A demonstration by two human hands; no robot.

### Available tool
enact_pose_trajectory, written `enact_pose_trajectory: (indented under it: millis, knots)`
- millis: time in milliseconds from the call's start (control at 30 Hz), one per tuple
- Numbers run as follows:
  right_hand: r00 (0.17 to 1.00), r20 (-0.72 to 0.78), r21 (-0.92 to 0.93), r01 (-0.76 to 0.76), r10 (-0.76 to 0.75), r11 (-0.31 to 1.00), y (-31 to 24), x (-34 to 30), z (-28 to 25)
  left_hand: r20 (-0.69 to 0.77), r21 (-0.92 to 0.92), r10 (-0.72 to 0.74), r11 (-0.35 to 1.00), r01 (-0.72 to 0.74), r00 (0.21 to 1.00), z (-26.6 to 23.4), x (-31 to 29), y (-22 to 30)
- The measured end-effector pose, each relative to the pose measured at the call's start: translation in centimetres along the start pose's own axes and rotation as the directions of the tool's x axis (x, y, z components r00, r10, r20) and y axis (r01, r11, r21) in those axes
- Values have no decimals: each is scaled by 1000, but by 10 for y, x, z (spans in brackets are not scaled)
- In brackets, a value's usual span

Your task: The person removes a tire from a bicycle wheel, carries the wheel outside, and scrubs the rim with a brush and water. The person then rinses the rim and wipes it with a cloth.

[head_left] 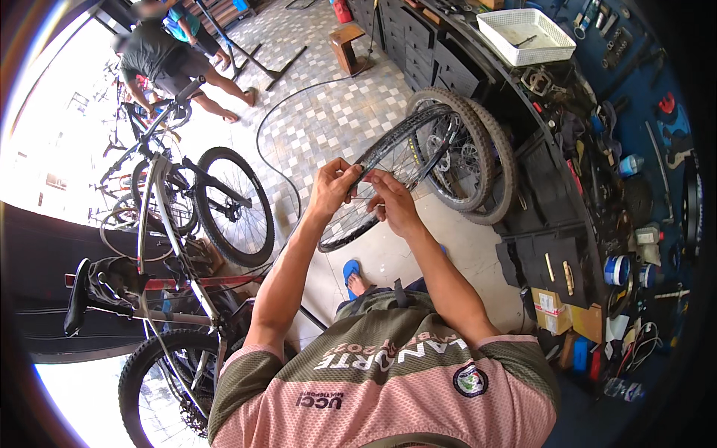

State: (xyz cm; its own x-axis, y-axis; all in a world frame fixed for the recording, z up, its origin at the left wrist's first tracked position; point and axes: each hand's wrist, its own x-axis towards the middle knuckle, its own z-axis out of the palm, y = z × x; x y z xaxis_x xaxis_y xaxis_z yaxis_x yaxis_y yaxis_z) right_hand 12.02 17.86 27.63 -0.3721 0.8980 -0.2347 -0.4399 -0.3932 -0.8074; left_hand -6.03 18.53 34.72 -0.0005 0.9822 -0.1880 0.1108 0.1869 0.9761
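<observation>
In front of me a bicycle wheel [407, 133] with a black tyre and thin spokes stands tilted, its lower edge near the floor by my feet. My left hand [334, 188] is closed on the near upper edge of this wheel, thumb and fingers pinching the tyre and rim. Close beside it, my right hand [393, 203] has its fingers bent, with the index fingertip and thumb at the same edge. Whatever lies between those right fingertips is too small to make out. Behind, two more knobbly-tyred wheels [489, 145] with disc rotors lean together.
On the left a bicycle [160, 187] is held up by a stand with a red bar [231, 281]. A dark hose [259, 127] curves across the tiled floor. To the right runs a cluttered workbench with a white basket [526, 36] and a cardboard box [556, 312]. A person [160, 56] bends over bikes.
</observation>
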Motion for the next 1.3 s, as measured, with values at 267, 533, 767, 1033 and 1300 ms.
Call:
enact_pose_trajectory:
  millis: [267,533,767,1033,1300]
  knots:
    - [975,220,434,-131,36,891,-1,31,8,-2,-106,-73,992,72,997,2,13,10]
    - [986,165,500,-76,-9,863,-20,29,11,-24,-136,-48,990,44,999,19,15,21]
    - [994,74,496,30,-76,868,-39,27,22,3,-151,3,989,-3,1000,26,17,42]
    - [983,-7,502,164,-185,849,-49,29,34,-6,-171,6,985,-7,1000,39,20,55]
    - [972,-55,539,220,-227,813,-43,33,35,8,-164,33,986,-31,999,41,21,57]
